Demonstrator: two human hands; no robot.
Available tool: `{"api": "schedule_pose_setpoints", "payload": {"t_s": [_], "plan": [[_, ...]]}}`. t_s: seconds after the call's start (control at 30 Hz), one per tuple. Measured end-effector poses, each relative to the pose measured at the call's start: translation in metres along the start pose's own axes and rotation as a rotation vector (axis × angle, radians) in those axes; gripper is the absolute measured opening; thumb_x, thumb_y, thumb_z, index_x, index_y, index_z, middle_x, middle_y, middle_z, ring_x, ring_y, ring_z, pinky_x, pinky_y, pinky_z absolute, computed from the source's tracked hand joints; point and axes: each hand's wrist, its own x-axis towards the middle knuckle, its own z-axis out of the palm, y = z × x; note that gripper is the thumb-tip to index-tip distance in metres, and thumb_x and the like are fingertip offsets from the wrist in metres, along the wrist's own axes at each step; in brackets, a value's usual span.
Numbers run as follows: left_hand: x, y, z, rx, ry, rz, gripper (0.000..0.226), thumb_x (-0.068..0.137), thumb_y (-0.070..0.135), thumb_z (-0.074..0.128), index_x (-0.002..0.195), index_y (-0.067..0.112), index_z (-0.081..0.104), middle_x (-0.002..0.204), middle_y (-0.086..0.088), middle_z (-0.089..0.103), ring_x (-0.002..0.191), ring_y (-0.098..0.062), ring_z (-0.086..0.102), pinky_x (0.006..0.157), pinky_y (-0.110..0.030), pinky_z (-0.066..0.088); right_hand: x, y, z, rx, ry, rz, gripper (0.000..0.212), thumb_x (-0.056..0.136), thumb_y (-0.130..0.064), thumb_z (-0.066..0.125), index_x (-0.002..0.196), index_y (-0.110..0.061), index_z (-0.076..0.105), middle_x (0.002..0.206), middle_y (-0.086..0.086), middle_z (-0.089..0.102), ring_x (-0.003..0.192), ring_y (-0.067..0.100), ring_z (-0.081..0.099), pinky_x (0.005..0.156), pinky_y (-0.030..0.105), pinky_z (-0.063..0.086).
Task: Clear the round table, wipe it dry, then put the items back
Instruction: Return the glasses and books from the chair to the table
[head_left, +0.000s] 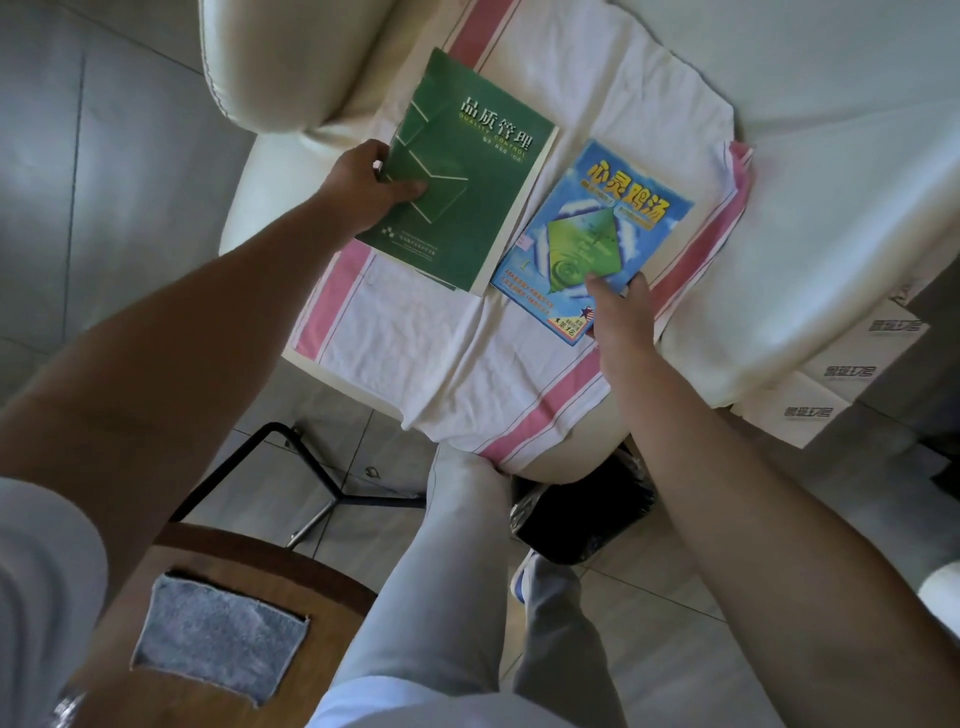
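Observation:
A green book (467, 171) and a blue book (597, 234) lie side by side on a white towel with pink stripes (467, 353) spread over a cream armchair seat. My left hand (369, 182) grips the green book's left edge, thumb on its cover. My right hand (618, 306) grips the blue book's near corner. At the bottom left, the round wooden table (249, 561) shows its edge, with a grey cloth (218, 634) lying flat on it.
The cream armchair (270, 67) has a padded arm on the left and a cushion on the right. A black metal table leg (322, 478) and a black bag (587, 509) sit on the tiled floor. White cartons (852, 374) stand at the right.

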Motion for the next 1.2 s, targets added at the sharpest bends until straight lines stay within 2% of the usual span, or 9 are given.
{"api": "schedule_pose_setpoints", "payload": {"t_s": [0.2,0.3,0.4,0.53,0.63,0.73,0.9,1.0,1.2], "plan": [[-0.008,0.003,0.002,-0.044,-0.049,0.034,0.049,0.085,0.037,0.082,0.128,0.020,0.063,0.120,-0.009,0.071,0.100,-0.029,0.073,0.092,-0.046,0.061,-0.007,-0.014,0.007,0.040,-0.011,-0.074,0.018,0.097,-0.019,0.061,0.115,-0.021,0.062,0.092,-0.010,0.067,0.093,0.021,0.068,0.088,0.040,0.056],[-0.013,0.003,0.005,-0.078,-0.082,0.022,0.047,0.084,0.033,0.083,0.126,0.021,0.063,0.119,-0.006,0.071,0.101,-0.026,0.073,0.092,-0.044,0.060,-0.009,-0.017,0.007,0.052,-0.027,-0.057,0.016,0.097,-0.020,0.060,0.111,-0.028,0.062,0.099,-0.006,0.071,0.102,0.029,0.072,0.092,0.044,0.057],[-0.016,0.003,0.009,-0.118,-0.118,0.008,0.040,0.084,0.026,0.084,0.119,0.023,0.063,0.116,-0.004,0.073,0.099,-0.024,0.073,0.093,-0.045,0.060,-0.009,-0.021,0.008,0.069,-0.044,-0.064,0.017,0.096,-0.021,0.060,0.111,-0.028,0.063,0.098,-0.006,0.071,0.095,0.025,0.071,0.086,0.042,0.056],[-0.025,0.007,0.012,-0.133,-0.071,0.061,0.038,0.086,0.022,0.082,0.120,0.021,0.064,0.104,0.003,0.073,0.088,-0.014,0.073,0.089,-0.039,0.061,-0.022,-0.034,0.013,0.034,-0.028,-0.121,0.020,0.100,-0.018,0.058,0.117,-0.027,0.063,0.100,-0.006,0.071,0.093,0.021,0.073,0.081,0.038,0.059],[-0.043,0.006,0.009,-0.148,-0.015,0.104,0.041,0.087,0.021,0.080,0.124,0.018,0.063,0.109,0.001,0.072,0.090,-0.015,0.072,0.087,-0.034,0.061,-0.038,-0.037,0.008,-0.041,-0.006,-0.193,0.023,0.098,-0.022,0.057,0.120,-0.026,0.064,0.106,-0.003,0.073,0.096,0.023,0.074,0.085,0.045,0.062],[-0.072,0.001,0.003,-0.197,0.040,0.136,0.041,0.088,0.022,0.079,0.125,0.018,0.062,0.113,0.000,0.072,0.094,-0.015,0.072,0.084,-0.029,0.060,-0.056,-0.037,-0.009,-0.093,0.003,-0.281,0.025,0.097,-0.024,0.056,0.121,-0.025,0.063,0.104,-0.004,0.074,0.095,0.021,0.074,0.086,0.045,0.061],[-0.151,-0.003,-0.004,-0.353,0.105,0.194,0.035,0.090,0.020,0.078,0.121,0.023,0.062,0.109,0.004,0.074,0.088,-0.009,0.074,0.078,-0.025,0.061,-0.104,-0.041,-0.065,-0.194,0.060,-0.451,0.025,0.099,-0.021,0.059,0.124,-0.017,0.064,0.091,-0.015,0.068,0.085,0.009,0.066,0.081,0.030,0.052],[-0.208,-0.001,0.001,-0.472,0.119,0.206,0.035,0.090,0.019,0.077,0.122,0.021,0.063,0.104,0.007,0.075,0.082,-0.007,0.076,0.070,-0.024,0.061,-0.137,-0.036,-0.101,-0.245,0.060,-0.530,0.023,0.098,-0.018,0.060,0.121,-0.017,0.064,0.097,-0.013,0.068,0.092,0.013,0.066,0.086,0.031,0.052],[-0.330,-0.016,0.034,-0.646,0.100,0.305,0.038,0.092,0.016,0.075,0.127,0.019,0.061,0.112,0.000,0.075,0.095,-0.019,0.076,0.082,-0.033,0.063,-0.219,-0.015,-0.183,-0.236,0.038,-0.666,0.036,0.101,-0.014,0.058,0.137,-0.014,0.059,0.112,-0.007,0.068,0.094,0.001,0.061,0.082,0.013,0.049]]}}
